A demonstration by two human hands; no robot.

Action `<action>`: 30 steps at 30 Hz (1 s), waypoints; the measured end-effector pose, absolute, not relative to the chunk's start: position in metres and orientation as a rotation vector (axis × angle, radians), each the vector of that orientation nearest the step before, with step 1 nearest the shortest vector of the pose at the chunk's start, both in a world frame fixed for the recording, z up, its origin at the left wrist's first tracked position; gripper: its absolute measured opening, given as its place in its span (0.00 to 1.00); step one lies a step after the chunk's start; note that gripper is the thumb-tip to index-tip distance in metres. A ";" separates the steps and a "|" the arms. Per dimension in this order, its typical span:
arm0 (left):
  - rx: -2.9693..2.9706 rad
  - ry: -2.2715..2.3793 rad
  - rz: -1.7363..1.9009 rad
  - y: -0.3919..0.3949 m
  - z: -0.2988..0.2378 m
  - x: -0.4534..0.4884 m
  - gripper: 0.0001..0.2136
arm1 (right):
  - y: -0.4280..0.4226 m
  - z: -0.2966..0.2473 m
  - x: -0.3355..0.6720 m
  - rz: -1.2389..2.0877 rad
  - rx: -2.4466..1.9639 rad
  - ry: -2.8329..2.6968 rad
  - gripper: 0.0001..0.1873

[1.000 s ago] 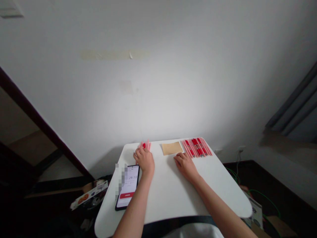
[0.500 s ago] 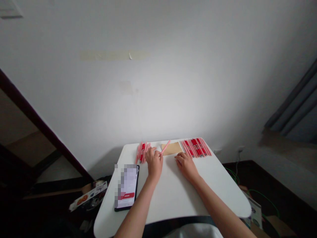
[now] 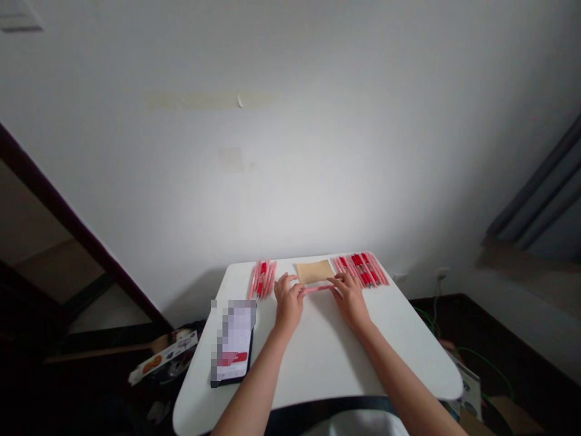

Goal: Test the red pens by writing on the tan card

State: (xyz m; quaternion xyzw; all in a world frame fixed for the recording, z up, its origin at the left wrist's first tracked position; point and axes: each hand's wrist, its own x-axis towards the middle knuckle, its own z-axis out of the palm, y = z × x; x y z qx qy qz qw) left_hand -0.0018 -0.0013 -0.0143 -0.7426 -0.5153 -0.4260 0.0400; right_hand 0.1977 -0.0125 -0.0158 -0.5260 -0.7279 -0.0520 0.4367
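A pink pen lies crosswise between my two hands, just in front of a tan paper square at the back of the white table. My left hand pinches the pen's left end. My right hand pinches its right end. A small bunch of pink and red pens lies to the left of my left hand. A wider row of pink and red pens lies behind my right hand.
A phone with a lit screen rests near the table's left edge. A printed box lies on the dark floor to the left. Green cables and a wall socket sit at the right. The wall stands close behind the table.
My left hand left the left bunch with one pink pen and carried it right. My right hand moved forward and took its other end; the pen now lies level.
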 end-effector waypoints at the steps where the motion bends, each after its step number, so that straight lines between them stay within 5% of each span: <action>1: -2.286 -1.571 -1.305 -0.001 -0.014 -0.002 0.05 | -0.012 -0.016 0.198 -0.139 -1.316 -1.820 0.15; 30: -2.248 -1.641 -1.148 -0.009 -0.002 -0.001 0.06 | -0.010 -0.021 0.200 -0.018 -1.279 -1.792 0.12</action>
